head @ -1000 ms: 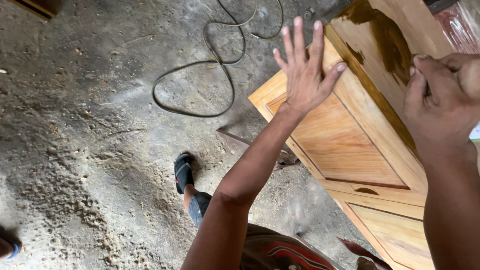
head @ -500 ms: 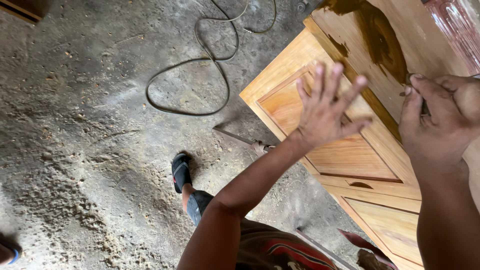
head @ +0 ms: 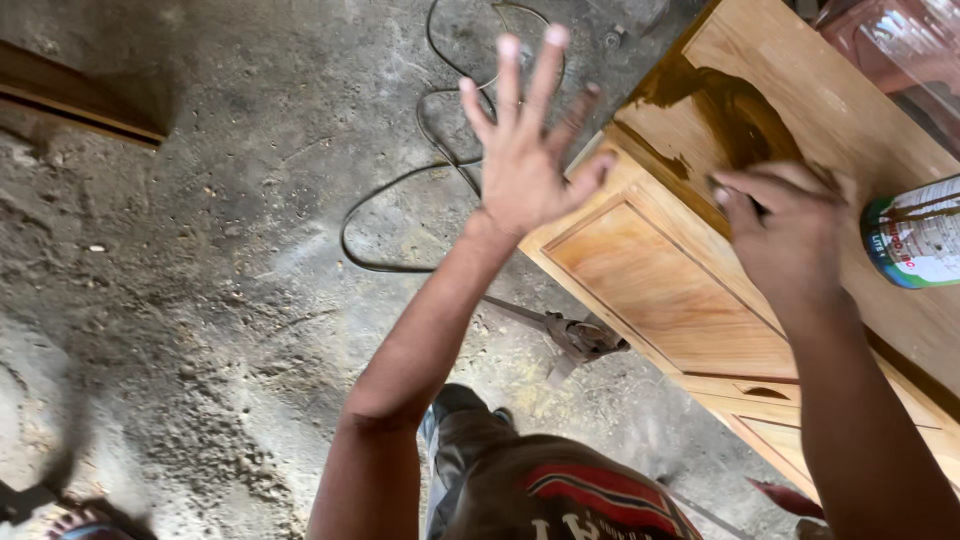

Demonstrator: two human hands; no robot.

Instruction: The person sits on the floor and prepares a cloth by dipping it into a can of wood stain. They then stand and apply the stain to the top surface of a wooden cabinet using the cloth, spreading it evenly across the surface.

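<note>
A person's left hand point(head: 525, 165) hovers spread and empty above the pale panelled wooden door point(head: 680, 290), while the right hand point(head: 790, 235), clenched on something hidden, rubs dark brown stain point(head: 735, 115); the can point(head: 915, 240) beside it could tip.

Open floor point(head: 200, 300) lies under my left hand point(head: 525, 165), crossed only by a cable point(head: 400, 185). Near my right hand point(head: 790, 230), a can point(head: 915, 235) crowds the door point(head: 680, 290).
</note>
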